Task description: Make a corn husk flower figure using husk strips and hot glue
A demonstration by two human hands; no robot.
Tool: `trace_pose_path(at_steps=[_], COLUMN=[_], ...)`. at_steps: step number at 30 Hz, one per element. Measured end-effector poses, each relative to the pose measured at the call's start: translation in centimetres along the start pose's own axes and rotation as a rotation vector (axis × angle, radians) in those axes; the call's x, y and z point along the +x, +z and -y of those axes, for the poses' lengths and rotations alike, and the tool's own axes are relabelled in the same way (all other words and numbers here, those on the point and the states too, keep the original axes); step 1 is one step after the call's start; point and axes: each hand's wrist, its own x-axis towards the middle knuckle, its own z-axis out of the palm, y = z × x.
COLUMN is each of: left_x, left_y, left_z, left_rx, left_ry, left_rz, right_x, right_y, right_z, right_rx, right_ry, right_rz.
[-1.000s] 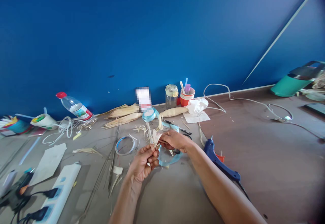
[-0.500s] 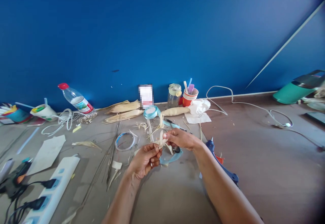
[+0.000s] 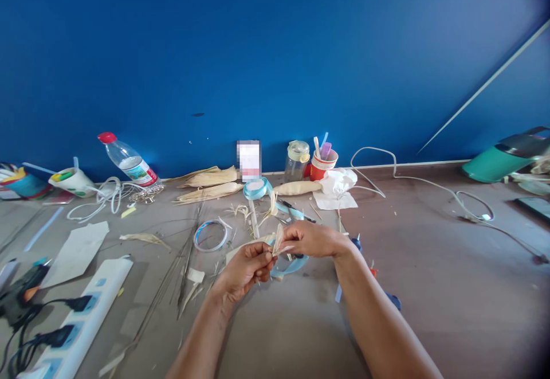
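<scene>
A small folded piece of pale corn husk [image 3: 279, 241] is between my two hands above the middle of the table. My left hand [image 3: 248, 269] pinches its lower end, thumb pressed against the fingers. The fingers of my right hand [image 3: 313, 239] close on its right side, near the top. Under and behind the hands lie a light blue ribbon [image 3: 296, 265] and some husk scraps. A roll of blue ribbon [image 3: 256, 188] and a narrow tape roll [image 3: 210, 235] lie close by. My right forearm partly covers a blue glue gun [image 3: 393, 301].
Dried husks [image 3: 210, 177] lie along the blue wall, near a jar [image 3: 296, 161] and red paper cups [image 3: 323, 167]. Thin wires [image 3: 185, 264] lie left of my hands. Farther left are a plugged power strip [image 3: 97, 304] and a tilted bottle [image 3: 133, 167]. A green flask [image 3: 494, 158] lies far right.
My right hand has turned and lowered its fingers along the husk piece. The upright husk loop now looks narrower and leans right. The left hand keeps its pinch.
</scene>
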Motion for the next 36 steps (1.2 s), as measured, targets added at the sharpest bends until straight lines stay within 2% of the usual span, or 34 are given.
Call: trace_pose_path(at_steps=[9,14,19,24,36], left_x=[-0.1,-0.1,-0.2,-0.5,-1.0], left_y=[0.1,0.1,-0.1,-0.2,-0.4], left_z=[-0.1,-0.1,-0.2,-0.5,-1.0], left_rx=[0.027,0.063,0.208,0.324,0.405], left_ry=[0.018,0.05,0.104,0.121,0.125], left_rz=[0.001,0.028,0.016,-0.007,0.065], right_x=[0.0,0.2,0.4,0.3,-0.7], right_y=[0.2,0.5,0.6,0.4,-0.4], right_z=[1.3,1.0,0.8,0.4,0.6], right_rx=[-0.011,0.157,0.324,0.331,0.388], right_ry=[0.084,0.131,0.14,0.114,0.045], right_rz=[-0.071,-0.021,0.034,0.023,0.021])
